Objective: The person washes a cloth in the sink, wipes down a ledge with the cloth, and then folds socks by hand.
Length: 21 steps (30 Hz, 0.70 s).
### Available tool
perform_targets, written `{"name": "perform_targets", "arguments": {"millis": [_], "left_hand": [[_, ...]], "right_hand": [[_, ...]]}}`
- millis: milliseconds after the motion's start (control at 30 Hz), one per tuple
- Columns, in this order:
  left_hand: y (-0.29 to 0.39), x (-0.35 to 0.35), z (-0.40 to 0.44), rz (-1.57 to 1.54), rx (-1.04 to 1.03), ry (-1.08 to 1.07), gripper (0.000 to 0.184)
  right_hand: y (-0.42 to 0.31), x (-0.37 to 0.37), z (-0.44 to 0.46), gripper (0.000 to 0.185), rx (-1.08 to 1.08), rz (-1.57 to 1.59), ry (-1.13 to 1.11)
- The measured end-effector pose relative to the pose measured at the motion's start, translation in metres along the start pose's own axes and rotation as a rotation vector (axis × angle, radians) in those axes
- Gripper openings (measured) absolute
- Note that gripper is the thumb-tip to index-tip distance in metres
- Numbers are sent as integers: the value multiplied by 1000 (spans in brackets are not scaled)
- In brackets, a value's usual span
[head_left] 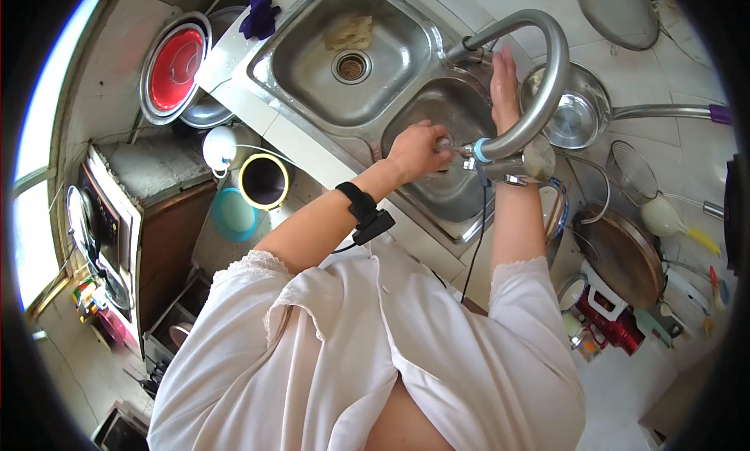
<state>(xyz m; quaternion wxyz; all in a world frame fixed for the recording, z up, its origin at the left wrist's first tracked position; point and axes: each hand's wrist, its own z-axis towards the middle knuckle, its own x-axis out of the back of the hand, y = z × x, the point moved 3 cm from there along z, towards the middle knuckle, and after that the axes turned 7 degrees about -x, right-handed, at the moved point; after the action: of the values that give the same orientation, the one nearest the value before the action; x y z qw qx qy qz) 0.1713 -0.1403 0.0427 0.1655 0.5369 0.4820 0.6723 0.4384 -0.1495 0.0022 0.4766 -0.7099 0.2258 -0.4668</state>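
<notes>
My left hand [420, 149] is over the right basin [437, 111] of a steel double sink, just left of the tap's outlet. Its fingers are curled in, with a small shiny patch at their tips that I cannot make out. My right hand [505, 84] stands with its fingers stretched out, beside the basin's right edge and behind the curved steel tap [556, 68], whose pipe crosses in front of the wrist. A light blue ring [482, 149] sits near the tap's end, and a metal fitting [508, 168] is attached there.
The left basin holds a yellowish cloth [350, 34] near its drain [351, 67]. A purple cloth [259, 15] lies on the sink's corner. To the right are a steel saucepan [575, 111], a wire strainer [631, 170] and a round wooden board [621, 252]. Red and steel bowls [175, 68] stand left.
</notes>
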Motion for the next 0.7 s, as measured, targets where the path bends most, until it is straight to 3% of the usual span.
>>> {"name": "perform_targets", "arguments": {"millis": [67, 133, 200, 267, 333, 400, 433, 467, 533, 567, 633, 667, 700], "left_hand": [[-1, 6, -4, -8, -1, 35, 36], [-10, 9, -6, -604, 434, -100, 33], [-37, -6, 2, -610, 350, -54, 31], [-43, -8, 1, -1076, 592, 72, 28], [-45, -10, 6, -1219, 639, 65, 23], [-32, -9, 8, -1496, 770, 80, 24], [-29, -9, 6, -1494, 777, 74, 24], [-25, -11, 5, -1561, 827, 16, 26], [-25, -20, 5, -1620, 875, -50, 28], [-24, -27, 6, -1755, 802, -83, 29], [-37, -46, 4, -2031, 572, -179, 34], [-47, -59, 0, -2026, 581, -181, 34], [-48, -59, -1, -1952, 590, -22, 33]], "right_hand": [[-6, -7, 7, 62, -3, -12, -38], [-11, -4, -4, 62, -10, 29, -95], [-8, 7, -36, 62, -122, 176, -183], [9, 17, -87, 63, -336, 357, -271], [23, 16, -142, 63, -481, 548, -337], [19, 7, -185, 66, -474, 710, -398], [12, -2, -204, 70, -468, 873, -455], [6, -6, -209, 66, -465, 826, -362], [-12, -11, -216, 56, -138, 461, -217], [-16, -15, -212, 56, -137, 465, -212], [-42, -19, -211, 52, 567, -27, -112], [-46, -17, -211, 52, 560, -23, -108], [-58, -18, -210, 48, 563, 18, -210]]}}
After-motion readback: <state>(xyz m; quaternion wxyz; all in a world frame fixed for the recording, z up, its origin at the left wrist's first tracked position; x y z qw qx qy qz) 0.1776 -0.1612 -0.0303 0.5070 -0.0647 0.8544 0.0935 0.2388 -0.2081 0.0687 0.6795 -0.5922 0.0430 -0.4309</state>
